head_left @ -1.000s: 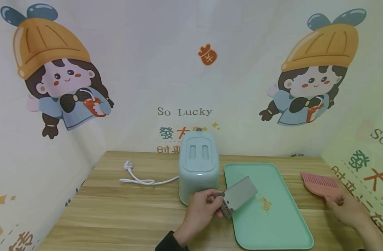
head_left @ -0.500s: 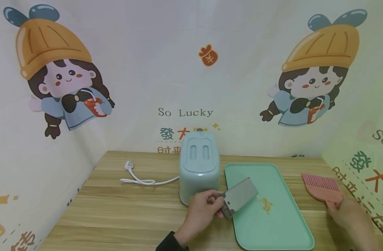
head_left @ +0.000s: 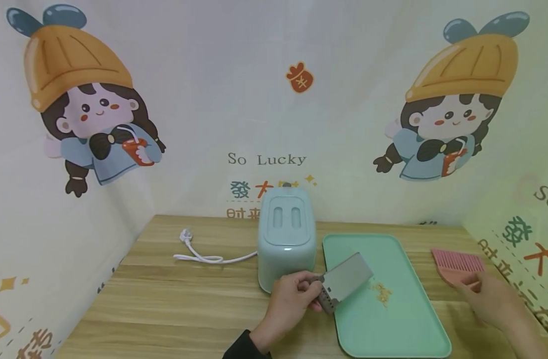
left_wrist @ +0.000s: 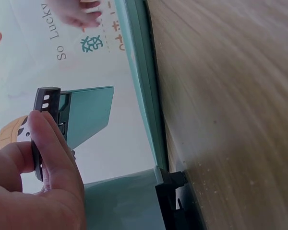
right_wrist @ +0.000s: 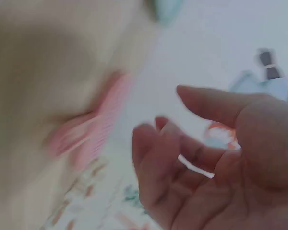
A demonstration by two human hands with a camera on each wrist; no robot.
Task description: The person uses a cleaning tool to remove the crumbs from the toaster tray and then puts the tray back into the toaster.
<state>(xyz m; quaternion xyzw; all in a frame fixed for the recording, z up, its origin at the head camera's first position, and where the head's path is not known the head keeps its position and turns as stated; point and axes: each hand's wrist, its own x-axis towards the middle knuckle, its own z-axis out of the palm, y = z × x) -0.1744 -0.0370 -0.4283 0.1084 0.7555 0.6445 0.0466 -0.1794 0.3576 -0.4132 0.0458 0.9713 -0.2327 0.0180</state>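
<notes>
My left hand point(head_left: 292, 300) pinches the dark slotted end of a toaster crumb tray point(head_left: 349, 275), a flat grey metal plate. The plate's far end slants over the green serving tray point(head_left: 408, 329), beside a small heap of crumbs point(head_left: 383, 294). Just behind this hand stands the pale mint toaster point(head_left: 286, 254), its top lid on. At the right lies a pink hand brush point(head_left: 458, 259) with a short handle. My right hand point(head_left: 491, 301) is over the handle in the head view; the right wrist view shows its thumb and fingers apart from the brush point(right_wrist: 98, 120), holding nothing.
A white power cord point(head_left: 211, 260) with its plug point(head_left: 186, 235) lies left of the toaster on the wooden table point(head_left: 175, 304). Printed cloth walls point(head_left: 202, 89) enclose the table at the back and both sides.
My right hand has let go of the pink brush's handle and lifted off it; the brush stays on the table. My left hand and the crumb tray have hardly moved.
</notes>
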